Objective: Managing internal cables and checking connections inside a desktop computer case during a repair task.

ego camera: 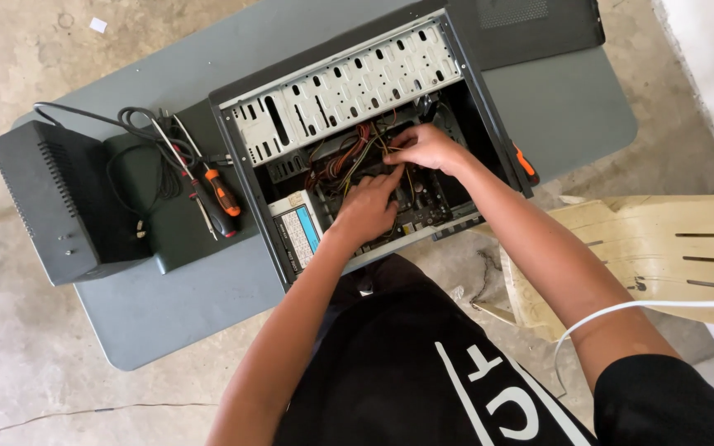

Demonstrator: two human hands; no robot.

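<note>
While I leaned over the grey table (167,314), both my hands were down inside the open computer case (245,173) that lay on its side in the upper middle of the frame. My left hand (367,211) rested palm down near the lower middle of the case, fingers partly curled and reaching in among the bundle of red, yellow and orange wires (349,157); whether it gripped any of them I could not tell. My right hand (427,149) sat just above and to the right of it, fingers bent and pinched together at the same wire bundle, apparently closed on a few strands, though the fingertips were hidden. The two hands were close together, nearly touching.

The power supply unit (295,231), with its pale label and blue patch, sat in the lower left corner of the case, just beside my left wrist. The perforated metal drive bays (349,83) ran across the top of the case. To the left of the case, on a dark flat panel (175,231), lay an orange-and-black screwdriver (223,198) beside some thinner tools and a coil of black cable (146,132). Farther left stood a black box with vent slots (51,198). Another orange-handled tool (525,165) lay at the case's right edge. A pale wooden chair (663,256) stood at the right of the frame.
</note>
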